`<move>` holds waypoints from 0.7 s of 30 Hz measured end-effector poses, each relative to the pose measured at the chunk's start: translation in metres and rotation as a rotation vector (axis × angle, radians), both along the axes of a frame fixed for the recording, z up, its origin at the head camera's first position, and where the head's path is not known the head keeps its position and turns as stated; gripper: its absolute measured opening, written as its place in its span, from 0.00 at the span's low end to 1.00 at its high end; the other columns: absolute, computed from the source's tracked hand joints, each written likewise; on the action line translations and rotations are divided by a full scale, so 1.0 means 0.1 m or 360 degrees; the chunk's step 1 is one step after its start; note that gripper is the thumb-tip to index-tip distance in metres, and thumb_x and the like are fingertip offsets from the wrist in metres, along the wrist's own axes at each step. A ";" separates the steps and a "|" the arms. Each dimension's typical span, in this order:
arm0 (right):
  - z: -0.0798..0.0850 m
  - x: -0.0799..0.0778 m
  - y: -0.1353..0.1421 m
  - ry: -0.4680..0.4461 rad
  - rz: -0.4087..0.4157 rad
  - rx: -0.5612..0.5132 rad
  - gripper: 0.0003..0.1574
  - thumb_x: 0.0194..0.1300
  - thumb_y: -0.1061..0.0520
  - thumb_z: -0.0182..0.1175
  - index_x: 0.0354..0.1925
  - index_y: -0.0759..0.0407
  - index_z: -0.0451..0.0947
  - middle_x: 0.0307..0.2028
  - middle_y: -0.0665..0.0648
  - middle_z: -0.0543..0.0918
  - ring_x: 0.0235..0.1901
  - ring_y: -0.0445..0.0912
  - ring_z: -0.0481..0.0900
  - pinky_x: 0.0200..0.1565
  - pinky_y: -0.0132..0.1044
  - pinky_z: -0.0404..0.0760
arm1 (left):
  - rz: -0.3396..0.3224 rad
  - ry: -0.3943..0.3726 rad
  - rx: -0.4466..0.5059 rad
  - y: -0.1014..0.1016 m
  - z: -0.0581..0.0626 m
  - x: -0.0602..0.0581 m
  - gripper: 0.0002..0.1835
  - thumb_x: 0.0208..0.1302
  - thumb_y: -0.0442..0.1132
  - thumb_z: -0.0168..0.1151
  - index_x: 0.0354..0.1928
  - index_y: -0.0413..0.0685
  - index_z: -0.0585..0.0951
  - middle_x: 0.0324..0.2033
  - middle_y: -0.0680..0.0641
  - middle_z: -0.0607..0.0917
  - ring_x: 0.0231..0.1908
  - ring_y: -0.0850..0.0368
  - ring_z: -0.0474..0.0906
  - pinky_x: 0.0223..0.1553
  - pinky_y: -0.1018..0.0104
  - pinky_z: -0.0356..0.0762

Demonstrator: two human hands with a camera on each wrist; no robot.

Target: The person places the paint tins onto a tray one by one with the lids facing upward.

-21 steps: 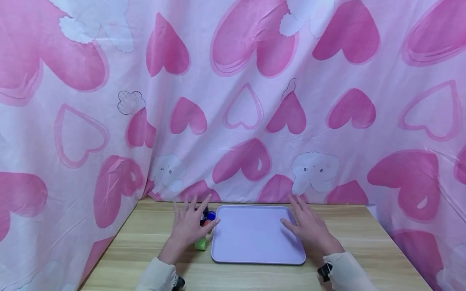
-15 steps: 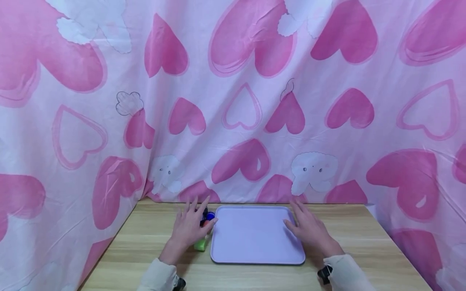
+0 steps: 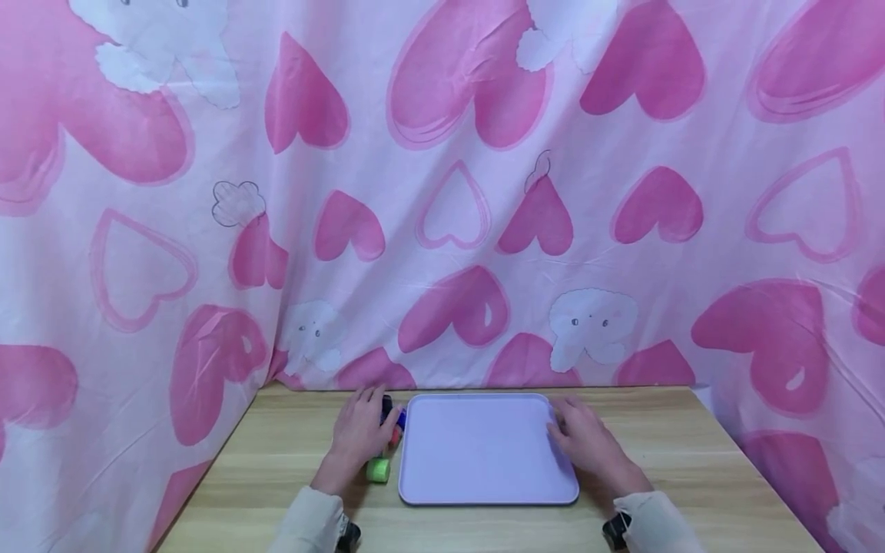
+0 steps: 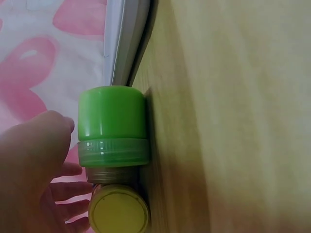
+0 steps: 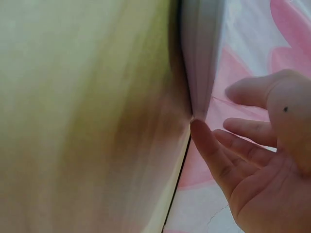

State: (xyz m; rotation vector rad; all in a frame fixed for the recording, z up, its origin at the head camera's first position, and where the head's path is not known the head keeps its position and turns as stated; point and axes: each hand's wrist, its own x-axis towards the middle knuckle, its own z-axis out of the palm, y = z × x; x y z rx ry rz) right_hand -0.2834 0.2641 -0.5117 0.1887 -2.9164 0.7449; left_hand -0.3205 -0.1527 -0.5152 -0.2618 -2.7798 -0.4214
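Observation:
A lilac rectangular tray (image 3: pixel 487 449) lies flat between the two hands. Along its left side stand several small jars: a bright green one (image 3: pixel 378 470), with a red item (image 3: pixel 395 437), a blue item (image 3: pixel 402 419) and a black item (image 3: pixel 386 407) beyond it. My left hand (image 3: pixel 358 430) hovers over this group, partly hiding it. In the left wrist view its thumb and fingers are spread beside the green jar (image 4: pixel 112 121) and a yellow round lid (image 4: pixel 119 213), gripping neither. At the tray's right edge is my right hand (image 3: pixel 589 438), fingers loosely bent, one fingertip (image 5: pixel 197 125) right at the rim.
The wooden table (image 3: pixel 691 468) carries the tray near its back edge. A pink curtain (image 3: pixel 456 230) printed with hearts hangs behind and along both sides. Black wrist cameras (image 3: pixel 615 530) sit at both sleeves.
Both hands have lowered toward the table, the left to the jars and the right to the tray's edge, their fingers less spread than before. The head view has shifted slightly.

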 end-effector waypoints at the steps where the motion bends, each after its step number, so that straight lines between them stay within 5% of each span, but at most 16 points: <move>1: -0.01 0.00 0.00 -0.0018 -0.0002 -0.0003 0.31 0.74 0.59 0.69 0.71 0.65 0.77 0.59 0.65 0.83 0.53 0.55 0.85 0.57 0.57 0.90 | 0.0019 0.0024 0.0008 0.00 -0.01 -0.01 0.33 0.78 0.56 0.64 0.71 0.36 0.78 0.64 0.32 0.84 0.68 0.34 0.79 0.71 0.39 0.78; 9: -0.04 -0.05 0.01 -0.0004 0.0052 -0.0026 0.07 0.70 0.69 0.67 0.42 0.60 0.88 0.31 0.53 0.83 0.32 0.44 0.78 0.33 0.36 0.83 | 0.0126 0.0080 0.0001 -0.01 0.00 -0.15 0.22 0.75 0.51 0.67 0.53 0.36 0.84 0.43 0.36 0.89 0.47 0.38 0.88 0.46 0.44 0.89; 21: -0.04 -0.03 0.01 -0.0050 0.0012 -0.0086 0.09 0.70 0.69 0.68 0.47 0.62 0.90 0.35 0.54 0.89 0.32 0.44 0.80 0.35 0.39 0.90 | 0.0230 -0.0068 0.0007 0.04 0.02 -0.24 0.15 0.72 0.49 0.69 0.44 0.43 0.87 0.37 0.39 0.90 0.36 0.41 0.88 0.32 0.46 0.86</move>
